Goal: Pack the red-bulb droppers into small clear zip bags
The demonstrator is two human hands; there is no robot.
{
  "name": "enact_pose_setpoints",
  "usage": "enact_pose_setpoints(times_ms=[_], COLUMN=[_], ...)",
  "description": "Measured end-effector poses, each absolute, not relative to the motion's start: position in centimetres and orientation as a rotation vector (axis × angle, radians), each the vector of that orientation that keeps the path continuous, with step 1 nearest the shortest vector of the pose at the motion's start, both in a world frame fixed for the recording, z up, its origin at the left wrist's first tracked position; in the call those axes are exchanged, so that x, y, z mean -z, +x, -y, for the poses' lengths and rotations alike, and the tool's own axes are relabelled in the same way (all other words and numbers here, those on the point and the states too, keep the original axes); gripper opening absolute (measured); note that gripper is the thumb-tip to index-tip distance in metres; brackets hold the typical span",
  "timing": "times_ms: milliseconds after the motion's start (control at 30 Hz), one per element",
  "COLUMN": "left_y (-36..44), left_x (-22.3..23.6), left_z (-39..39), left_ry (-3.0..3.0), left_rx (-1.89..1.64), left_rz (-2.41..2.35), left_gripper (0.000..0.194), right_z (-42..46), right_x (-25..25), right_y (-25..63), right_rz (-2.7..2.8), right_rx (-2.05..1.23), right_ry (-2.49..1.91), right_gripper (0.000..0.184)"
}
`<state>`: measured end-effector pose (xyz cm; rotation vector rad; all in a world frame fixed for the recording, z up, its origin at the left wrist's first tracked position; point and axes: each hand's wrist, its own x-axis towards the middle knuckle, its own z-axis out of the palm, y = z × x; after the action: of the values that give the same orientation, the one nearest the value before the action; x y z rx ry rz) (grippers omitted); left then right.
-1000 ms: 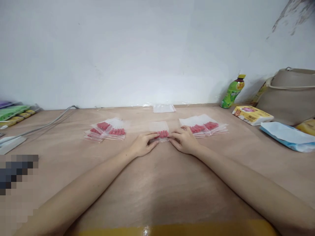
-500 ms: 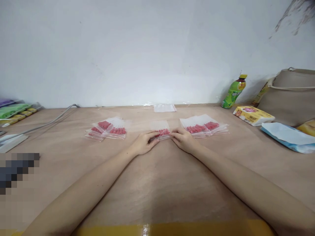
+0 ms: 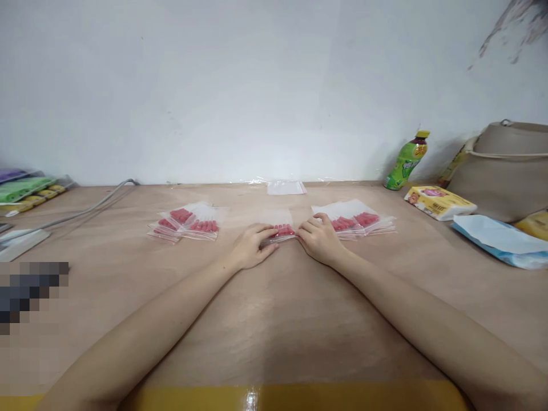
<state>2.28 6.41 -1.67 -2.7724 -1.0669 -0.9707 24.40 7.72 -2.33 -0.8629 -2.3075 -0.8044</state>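
Observation:
A small clear zip bag with several red pieces in a row lies on the table between my hands. My left hand pinches its left edge, thumb below and fingers above. At the bag's right lower corner is my right hand, its fingers curled and closed on the edge. To the left lies a fanned pile of similar bags with red pieces. Another fanned pile of bags spreads just beyond my right hand, which hides part of it. What exactly the red pieces are, I cannot tell.
A stack of white bags lies by the wall. On the right are a green bottle, a yellow tissue pack, a blue-white packet and a beige bag. Leftward are a grey cable and colourful packs.
My right hand's fingers have curled more, with the index finger raised. The red pieces in the middle bag now lie in a neater row. My left hand stays at the bag's left edge.

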Motion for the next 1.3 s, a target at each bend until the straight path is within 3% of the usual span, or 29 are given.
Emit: enact_pose_setpoints(times_ms=[233,1300], left_y=[6.0,6.4], left_x=[2.5,2.2], left_z=[-7.9,-8.2], left_ry=[-2.669,-2.489], left_rx=[0.944,0.746], left_rz=[0.876,0.742], left_gripper=[0.019,0.022], right_z=[-7.6,-7.6], right_x=[1.8,1.6], right_y=[24.3,24.5], right_rz=[2.328,2.299], right_rx=[0.872,0.781], right_ry=[-0.813,-0.705], right_gripper=[0.023,0.022])
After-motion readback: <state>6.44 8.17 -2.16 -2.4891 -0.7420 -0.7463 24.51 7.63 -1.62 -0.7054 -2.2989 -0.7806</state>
